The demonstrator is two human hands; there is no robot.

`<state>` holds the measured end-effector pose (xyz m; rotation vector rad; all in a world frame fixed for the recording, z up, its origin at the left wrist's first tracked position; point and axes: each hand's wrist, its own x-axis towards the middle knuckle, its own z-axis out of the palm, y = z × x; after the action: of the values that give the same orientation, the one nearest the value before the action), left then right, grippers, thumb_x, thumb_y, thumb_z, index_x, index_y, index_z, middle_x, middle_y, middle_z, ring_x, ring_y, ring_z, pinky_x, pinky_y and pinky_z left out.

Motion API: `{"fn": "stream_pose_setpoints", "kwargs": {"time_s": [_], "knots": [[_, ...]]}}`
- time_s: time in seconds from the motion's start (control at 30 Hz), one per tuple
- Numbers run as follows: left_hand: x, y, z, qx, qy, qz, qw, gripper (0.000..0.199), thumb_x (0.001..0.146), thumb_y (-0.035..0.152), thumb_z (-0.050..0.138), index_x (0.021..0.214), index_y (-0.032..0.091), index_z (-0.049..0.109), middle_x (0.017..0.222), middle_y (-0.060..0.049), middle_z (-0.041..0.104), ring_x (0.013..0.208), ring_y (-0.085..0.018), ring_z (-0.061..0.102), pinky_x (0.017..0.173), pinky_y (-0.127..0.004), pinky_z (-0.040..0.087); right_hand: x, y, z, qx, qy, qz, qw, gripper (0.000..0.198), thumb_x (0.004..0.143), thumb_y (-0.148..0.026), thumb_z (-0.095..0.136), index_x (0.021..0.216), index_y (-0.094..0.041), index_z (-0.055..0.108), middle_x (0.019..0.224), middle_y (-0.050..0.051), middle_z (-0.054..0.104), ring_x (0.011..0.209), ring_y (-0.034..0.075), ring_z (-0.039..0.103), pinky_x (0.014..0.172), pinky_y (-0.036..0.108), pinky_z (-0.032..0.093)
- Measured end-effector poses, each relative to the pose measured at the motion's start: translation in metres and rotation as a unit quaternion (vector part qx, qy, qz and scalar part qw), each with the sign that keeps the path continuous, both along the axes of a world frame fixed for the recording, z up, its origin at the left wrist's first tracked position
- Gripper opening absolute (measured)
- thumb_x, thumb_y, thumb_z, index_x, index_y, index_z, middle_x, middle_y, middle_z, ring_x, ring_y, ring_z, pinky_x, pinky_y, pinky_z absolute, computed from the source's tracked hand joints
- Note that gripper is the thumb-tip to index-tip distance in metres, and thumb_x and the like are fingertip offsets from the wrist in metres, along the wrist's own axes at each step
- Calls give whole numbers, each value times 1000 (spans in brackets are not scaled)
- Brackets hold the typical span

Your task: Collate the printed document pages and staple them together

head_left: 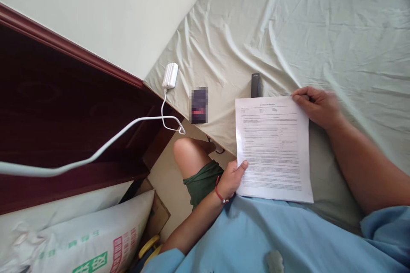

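Note:
A stack of printed paper sheets lies close to my body, its text side facing up. My left hand grips the stack's lower left edge, the thumb on top and the other fingers hidden beneath. At the top right corner, my right hand pinches the paper between thumb and fingers; its outer side is slightly blurred. Just beyond the top edge of the sheets is a black stapler-like object, its near end touching or hidden by the paper.
The sheets rest over a bed with a wrinkled pale green cloth. A pixelated dark flat object lies near its edge. A white power strip trails a white cable across the left. Below are dark red furniture and a white printed sack.

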<state>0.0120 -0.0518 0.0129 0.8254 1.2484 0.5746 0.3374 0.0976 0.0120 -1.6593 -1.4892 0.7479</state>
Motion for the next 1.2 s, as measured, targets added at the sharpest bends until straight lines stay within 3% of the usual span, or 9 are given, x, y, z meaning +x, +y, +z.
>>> {"fn": "stream_pose_setpoints", "kwargs": {"time_s": [0.17,0.43,0.63,0.7,0.77,0.83,0.9,1.03,1.2], "knots": [[-13,-4,-7,42,35,21,998,79,86,83,76,118,11,83,126,-18,84,120,-37,78,114,-50,58,-5,-3,13,29,5,11,1000,18,83,-42,73,83,-24,72,81,4,71,74,19,57,74,34,44],[-12,-10,-5,-48,-76,103,991,77,76,71,93,121,9,82,116,-20,85,119,-38,80,115,-54,58,-12,-7,23,99,-68,18,993,18,88,-40,71,82,-23,75,75,3,67,70,19,58,74,34,47],[-14,-15,2,-4,-27,56,998,67,81,68,90,117,12,84,132,-19,82,125,-38,76,120,-53,54,-12,-6,22,93,-72,1,993,16,87,-39,70,81,-25,74,78,4,71,73,20,61,78,36,48],[-16,-16,3,-12,-24,40,999,68,82,70,88,115,11,85,126,-19,83,115,-36,79,112,-51,59,-12,-6,22,94,-76,2,993,17,86,-41,69,82,-25,74,77,4,70,72,21,61,77,36,48],[-18,-15,3,-57,-35,25,997,75,79,75,88,113,9,85,111,-20,85,85,-28,80,88,-43,66,-11,-5,22,97,-81,6,992,18,87,-42,69,82,-26,74,77,3,70,72,21,62,76,37,49],[-20,-13,2,-120,-40,7,992,84,72,79,91,113,5,85,94,-18,84,57,-16,65,56,-32,56,-10,-5,21,105,-83,3,991,19,87,-43,68,83,-26,74,79,4,71,71,21,62,75,37,49],[-22,-9,2,-168,-43,-9,985,89,65,78,95,114,4,84,83,-15,80,47,-10,52,40,-25,39,-9,-5,21,117,-83,-8,990,19,87,-42,68,83,-25,74,80,4,72,70,20,62,75,37,49],[-25,3,7,-182,-53,-34,981,88,62,75,98,113,4,82,81,-14,79,52,-12,59,41,-24,46,-6,-5,23,134,-81,-28,987,19,85,-43,69,82,-25,74,75,3,70,68,20,61,73,37,48],[-28,17,12,-200,-33,-42,978,93,62,84,92,116,9,79,102,-21,84,67,-25,78,44,-27,57,-6,-7,28,128,-86,-25,988,18,89,-41,68,84,-25,73,82,6,75,72,21,62,78,37,50]]}}
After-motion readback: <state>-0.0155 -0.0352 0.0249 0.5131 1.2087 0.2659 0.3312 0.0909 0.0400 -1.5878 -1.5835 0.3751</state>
